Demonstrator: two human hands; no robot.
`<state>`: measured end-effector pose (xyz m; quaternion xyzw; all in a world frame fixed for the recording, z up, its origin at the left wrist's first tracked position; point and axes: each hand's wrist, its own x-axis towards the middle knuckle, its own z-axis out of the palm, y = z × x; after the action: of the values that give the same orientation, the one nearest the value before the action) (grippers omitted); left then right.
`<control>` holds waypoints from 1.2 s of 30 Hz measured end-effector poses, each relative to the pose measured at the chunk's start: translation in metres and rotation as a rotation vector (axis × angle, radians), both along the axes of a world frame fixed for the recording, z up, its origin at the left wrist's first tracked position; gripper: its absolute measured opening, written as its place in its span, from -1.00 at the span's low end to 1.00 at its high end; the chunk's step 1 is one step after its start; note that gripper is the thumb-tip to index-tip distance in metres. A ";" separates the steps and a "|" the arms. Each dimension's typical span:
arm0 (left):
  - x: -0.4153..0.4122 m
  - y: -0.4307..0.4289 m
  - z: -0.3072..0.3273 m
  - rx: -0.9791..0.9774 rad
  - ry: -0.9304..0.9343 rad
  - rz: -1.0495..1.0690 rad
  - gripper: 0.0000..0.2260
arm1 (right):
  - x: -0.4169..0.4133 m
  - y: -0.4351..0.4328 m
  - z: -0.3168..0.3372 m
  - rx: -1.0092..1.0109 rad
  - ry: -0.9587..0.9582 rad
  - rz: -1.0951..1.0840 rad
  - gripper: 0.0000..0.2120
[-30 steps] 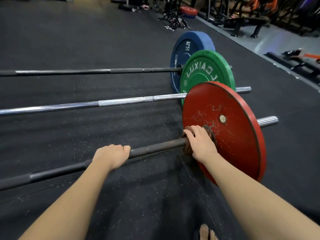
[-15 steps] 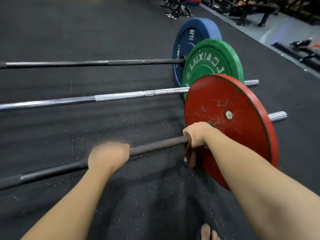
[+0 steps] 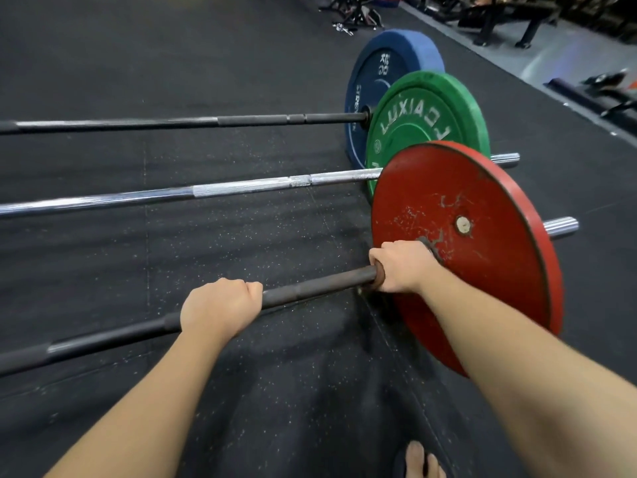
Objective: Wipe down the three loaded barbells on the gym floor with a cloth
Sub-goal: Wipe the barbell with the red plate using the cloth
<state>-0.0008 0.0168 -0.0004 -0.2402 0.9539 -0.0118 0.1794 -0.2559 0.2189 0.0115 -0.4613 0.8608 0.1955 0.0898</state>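
Gripping the dark shaft of the nearest barbell (image 3: pixel 317 286), the left hand (image 3: pixel 220 308) has its fingers curled fully over the bar, while the right hand (image 3: pixel 403 267) is wrapped round a brown cloth (image 3: pixel 380 274) on the same shaft, right against the red plate (image 3: pixel 482 270). That barbell lies on the black gym floor (image 3: pixel 241 63); the chrome middle barbell (image 3: pixel 241 189) with its green plate (image 3: pixel 431 112) and the far barbell (image 3: pixel 241 120) with its blue plate (image 3: pixel 382 77) lie parallel beyond, apart from both hands.

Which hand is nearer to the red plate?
Right. The right hand grips the brown cloth round the bar right beside the red plate; the left hand grips the same bar farther along, apart from it.
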 end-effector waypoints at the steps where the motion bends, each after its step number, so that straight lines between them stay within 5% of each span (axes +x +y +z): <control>1: 0.000 0.000 0.000 -0.009 -0.009 -0.006 -0.84 | -0.006 -0.011 0.009 0.141 -0.095 -0.016 -0.58; 4: 0.000 0.001 0.001 -0.022 0.000 -0.015 -0.84 | -0.018 -0.036 0.018 0.427 -0.342 -0.094 -0.73; 7: 0.000 0.000 0.002 -0.009 0.004 -0.004 -0.84 | -0.022 -0.040 0.018 0.449 -0.450 -0.150 -0.76; 15: -0.003 -0.007 0.002 0.120 0.052 0.087 -0.80 | 0.003 0.008 -0.031 -0.350 0.183 0.098 -0.69; 21: -0.003 -0.007 0.000 0.125 0.041 0.068 -0.80 | 0.025 0.000 -0.046 -0.587 0.182 0.315 -0.63; 30: -0.003 -0.004 -0.004 0.008 0.019 0.024 -0.84 | 0.006 -0.056 0.008 0.240 -0.380 0.015 -0.73; 33: -0.003 -0.003 -0.004 -0.008 0.022 0.012 -0.84 | 0.005 -0.056 0.009 0.242 -0.421 0.003 -0.71; 36: -0.004 -0.003 -0.003 -0.022 0.048 0.035 -0.84 | 0.014 -0.034 -0.001 -0.060 -0.129 0.089 -0.66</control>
<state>-0.0050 0.0134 -0.0035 -0.2591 0.9534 -0.0133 0.1541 -0.2424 0.1851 0.0106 -0.5130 0.8375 0.1431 0.1224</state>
